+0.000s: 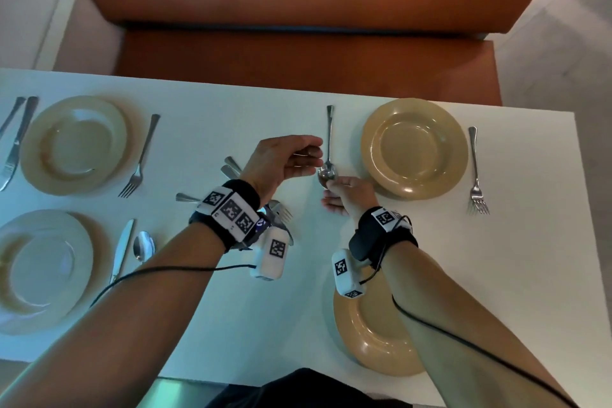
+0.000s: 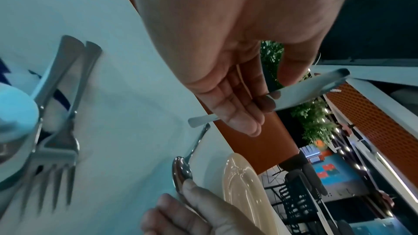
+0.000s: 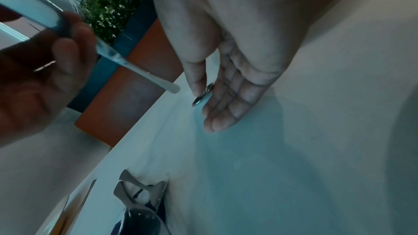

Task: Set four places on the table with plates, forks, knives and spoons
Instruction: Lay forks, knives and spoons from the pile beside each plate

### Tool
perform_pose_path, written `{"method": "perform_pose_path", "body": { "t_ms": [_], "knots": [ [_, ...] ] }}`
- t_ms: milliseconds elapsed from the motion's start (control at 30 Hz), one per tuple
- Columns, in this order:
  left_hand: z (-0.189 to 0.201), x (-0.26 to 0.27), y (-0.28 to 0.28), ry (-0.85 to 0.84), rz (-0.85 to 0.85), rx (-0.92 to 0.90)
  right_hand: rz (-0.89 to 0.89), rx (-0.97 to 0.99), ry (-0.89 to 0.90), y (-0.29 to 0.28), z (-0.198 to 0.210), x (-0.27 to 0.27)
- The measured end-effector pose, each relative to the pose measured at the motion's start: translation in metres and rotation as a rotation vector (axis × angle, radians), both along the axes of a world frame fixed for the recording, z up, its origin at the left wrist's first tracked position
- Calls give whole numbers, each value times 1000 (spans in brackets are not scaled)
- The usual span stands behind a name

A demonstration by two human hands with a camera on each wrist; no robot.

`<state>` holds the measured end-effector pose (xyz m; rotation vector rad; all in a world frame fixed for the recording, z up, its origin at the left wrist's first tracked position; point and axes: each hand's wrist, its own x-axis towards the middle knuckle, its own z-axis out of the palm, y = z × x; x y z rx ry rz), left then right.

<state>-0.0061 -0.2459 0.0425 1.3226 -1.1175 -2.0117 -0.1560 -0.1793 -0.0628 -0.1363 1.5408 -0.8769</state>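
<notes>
A: What does the table (image 1: pixel 231 325) carry, biggest things first?

B: Four tan plates, and nothing lies in any of them. One plate (image 1: pixel 414 147) sits near the far right corner, one (image 1: pixel 367 338) at the near edge under the right forearm, one (image 1: pixel 74 144) toward the far left, one (image 1: pixel 39 270) at the near left.

A: And the cutlery?

B: A fork (image 1: pixel 477 172) lies just right of the far right plate, by the right edge. A spoon (image 1: pixel 328 149) lies on the table just left of that plate, handle toward the far edge. A loose heap of spare cutlery (image 1: pixel 231 169) sits mid-table, partly hidden under the left wrist. The far left plate has a fork (image 1: pixel 140 159) on its right and a knife (image 1: pixel 15 146) on its left. Beside the near left plate lie a knife (image 1: pixel 122 250) and a spoon (image 1: pixel 143 247).

A: The hands?

B: The left hand (image 2: pixel 230 78) pinches a knife (image 2: pixel 305 92) between thumb and fingers, held off the table just left of the spoon. The right hand (image 3: pixel 235 85) has thumb and fingertips on the spoon's bowl; the other fingers are straight. The wrist view is dim, so whether it truly grips or only touches is uncertain.
</notes>
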Motion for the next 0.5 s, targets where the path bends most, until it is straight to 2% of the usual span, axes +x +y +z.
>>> {"method": "perform_pose_path", "body": {
  "t_ms": [167,300,500],
  "knots": [
    [-17,-29,-1,-70,-72,33,160,9,-14,27,17,-6],
    [-31,-49,-1,-179,-131,31,299,-26,62,65,46,-22],
    [-58,-76,-2,-418,-274,-53,196,-80,96,149,88,-67]
  ]
}}
